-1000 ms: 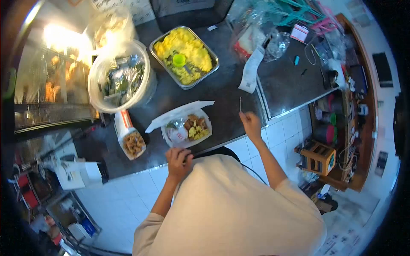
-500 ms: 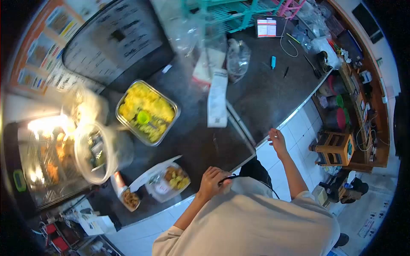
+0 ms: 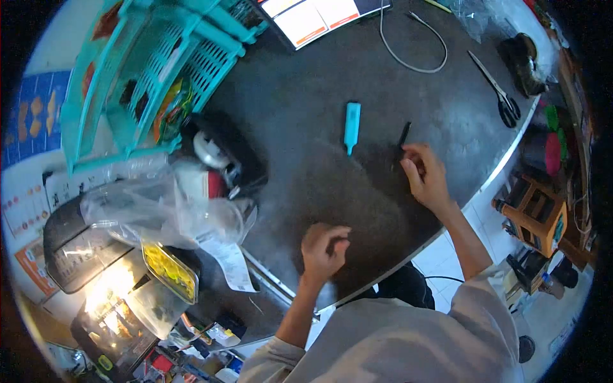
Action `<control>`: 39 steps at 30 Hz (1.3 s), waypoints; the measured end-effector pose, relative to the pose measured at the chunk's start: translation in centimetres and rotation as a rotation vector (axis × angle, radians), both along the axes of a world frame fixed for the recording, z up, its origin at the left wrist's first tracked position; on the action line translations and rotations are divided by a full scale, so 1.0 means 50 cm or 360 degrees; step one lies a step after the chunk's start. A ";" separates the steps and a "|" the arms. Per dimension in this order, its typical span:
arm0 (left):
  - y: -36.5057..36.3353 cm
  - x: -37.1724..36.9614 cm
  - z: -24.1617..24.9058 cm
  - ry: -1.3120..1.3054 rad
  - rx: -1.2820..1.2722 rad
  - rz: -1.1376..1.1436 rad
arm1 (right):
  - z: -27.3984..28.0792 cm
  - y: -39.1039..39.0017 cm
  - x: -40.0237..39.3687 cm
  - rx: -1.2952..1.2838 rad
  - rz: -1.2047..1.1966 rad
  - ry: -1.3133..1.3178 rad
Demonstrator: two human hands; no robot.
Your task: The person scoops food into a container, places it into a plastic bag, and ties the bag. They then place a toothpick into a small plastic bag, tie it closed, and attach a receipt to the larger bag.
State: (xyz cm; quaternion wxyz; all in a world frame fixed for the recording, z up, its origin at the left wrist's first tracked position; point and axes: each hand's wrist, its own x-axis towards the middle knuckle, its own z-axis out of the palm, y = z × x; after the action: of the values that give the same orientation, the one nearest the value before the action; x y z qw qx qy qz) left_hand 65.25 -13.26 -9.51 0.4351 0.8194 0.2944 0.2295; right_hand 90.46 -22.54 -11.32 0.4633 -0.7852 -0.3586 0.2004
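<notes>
My right hand (image 3: 426,172) is at a slim black pen (image 3: 407,132) on the dark tabletop (image 3: 306,127), thumb and forefinger closed at its near end. The fingers cover that end. To the left lies a light-blue highlighter (image 3: 352,126), apart from both hands. My left hand (image 3: 324,250) hovers over the table near its front edge, fingers loosely curled. A gap shows between its thumb and fingertips, with nothing visible there.
A lit tablet (image 3: 319,19) and a white cable (image 3: 440,60) lie at the back. Scissors (image 3: 498,92) rest at the right. Turquoise racks (image 3: 147,83), plastic bags (image 3: 153,207), a paper slip (image 3: 230,262) and a tray of yellow food (image 3: 169,271) stand left. A wooden stool (image 3: 536,214) is beyond the edge.
The view has turned right and come nearer the table. My right hand has moved from the table's edge to the pen. My left hand has left my body and a dark strap-like thing.
</notes>
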 end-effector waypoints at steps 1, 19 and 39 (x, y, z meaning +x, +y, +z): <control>0.031 0.036 0.000 0.0026 0.0070 -0.0023 | -0.008 -0.016 0.032 -0.0023 0.0007 -0.0107; 0.559 0.497 0.092 0.1692 0.1859 -0.0062 | -0.097 -0.068 0.120 -0.0032 -0.0242 0.0165; 0.698 0.547 0.027 0.1711 0.1715 -0.0435 | -0.080 -0.079 0.123 -0.0184 -0.0161 0.0137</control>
State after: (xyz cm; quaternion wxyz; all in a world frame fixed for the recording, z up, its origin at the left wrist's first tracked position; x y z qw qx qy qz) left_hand 92.60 21.62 -8.16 -0.2019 0.9459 0.2091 -0.1440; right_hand 96.63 -26.50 -15.33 0.4417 -0.8185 -0.2860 0.2308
